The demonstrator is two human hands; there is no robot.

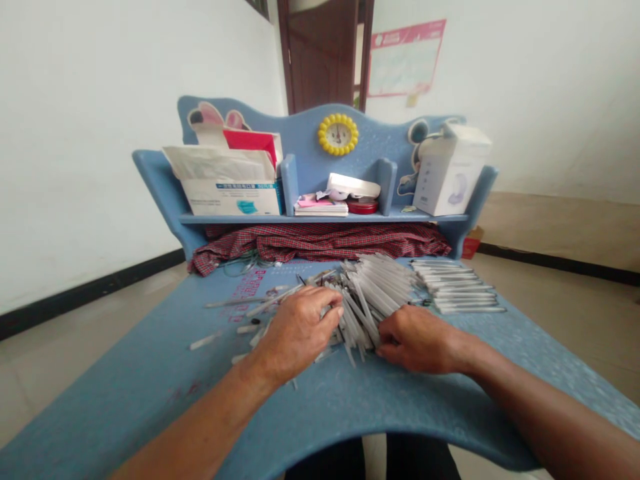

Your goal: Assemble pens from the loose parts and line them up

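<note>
A heap of slim, translucent pen barrels (380,287) lies in the middle of the blue desk, many fanned out side by side. My left hand (305,320) is over the heap's left side, thumb and fingers pinched together; what they hold, if anything, is hidden. At the heap's lower right edge, my right hand (415,339) is curled with its fingertips against the barrels, and its grip is hidden from view. A neat row of pens (460,287) lies to the right. Small white caps or short tubes (204,341) are scattered left of the heap.
Behind the heap, a red checked cloth (320,241) is bunched under the desk's shelf (380,217). The shelf bears a mask box (230,197), a white carton (447,173), a stack of papers (320,208) and a red tin (363,207). The desk's curved front edge (360,433) is nearest me.
</note>
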